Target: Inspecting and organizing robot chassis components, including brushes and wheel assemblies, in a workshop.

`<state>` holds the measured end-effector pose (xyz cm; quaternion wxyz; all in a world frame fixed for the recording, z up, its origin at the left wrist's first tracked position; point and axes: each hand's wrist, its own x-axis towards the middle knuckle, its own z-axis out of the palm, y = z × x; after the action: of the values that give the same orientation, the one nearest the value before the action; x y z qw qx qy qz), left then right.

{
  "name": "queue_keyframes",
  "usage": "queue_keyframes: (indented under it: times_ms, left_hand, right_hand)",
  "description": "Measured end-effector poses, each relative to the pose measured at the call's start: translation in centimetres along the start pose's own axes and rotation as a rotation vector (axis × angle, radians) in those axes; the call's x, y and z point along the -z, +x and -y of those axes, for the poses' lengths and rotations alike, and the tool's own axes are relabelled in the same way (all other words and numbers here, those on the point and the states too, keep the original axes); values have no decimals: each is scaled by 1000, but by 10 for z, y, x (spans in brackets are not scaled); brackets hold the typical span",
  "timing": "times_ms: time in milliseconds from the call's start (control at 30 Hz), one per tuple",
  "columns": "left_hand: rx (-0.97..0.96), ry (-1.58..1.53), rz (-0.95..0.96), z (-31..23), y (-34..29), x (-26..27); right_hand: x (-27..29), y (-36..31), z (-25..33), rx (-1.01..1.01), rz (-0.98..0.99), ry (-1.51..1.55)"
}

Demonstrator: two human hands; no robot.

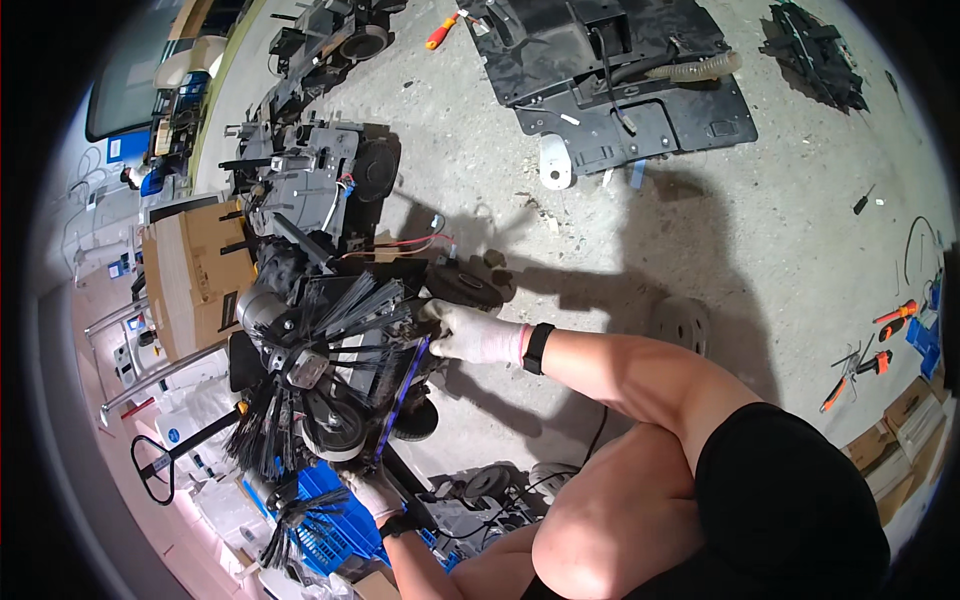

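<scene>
A dark machine unit stands tilted at the left, with a round brush (303,368) of long black bristles, wheels (333,428) and a silvery motor housing (262,309). A purple strip (402,398) runs along its near edge. My right hand (468,333), in a white glove, is closed on the edge at the strip's upper end. At the lower end my gloved left hand (373,493) grips the unit from below, its fingertips partly hidden. A second, smaller black brush (298,512) hangs beneath the unit, over a blue plastic crate (335,525).
More stripped machine parts (300,185) line the left side. A large black panel (610,90) with a hose lies on the far floor, near a red-yellow screwdriver (441,31). Hand tools (856,375) lie at right beside cardboard boxes (905,440). A cardboard box (195,280) stands behind the unit.
</scene>
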<state>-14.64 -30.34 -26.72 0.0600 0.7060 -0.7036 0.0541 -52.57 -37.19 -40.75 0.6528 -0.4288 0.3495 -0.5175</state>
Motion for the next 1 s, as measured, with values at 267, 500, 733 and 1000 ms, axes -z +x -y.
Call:
queue_keyframes:
  times_ms: [267, 500, 733, 1000]
  left_hand:
    - [-106, 103, 26, 12, -2, 3]
    - [-145, 243, 31, -2, -1, 7]
    - [60, -226, 90, -14, 2, 0]
    - [406, -955, 57, -49, 4, 4]
  right_hand:
    - [-8, 5, 13, 22, -160, -172]
    - [-3, 5, 26, -45, -137, -231]
    - [-12, 6, 9, -5, -211, -45]
    - [-5, 14, 5, 216, -188, 29]
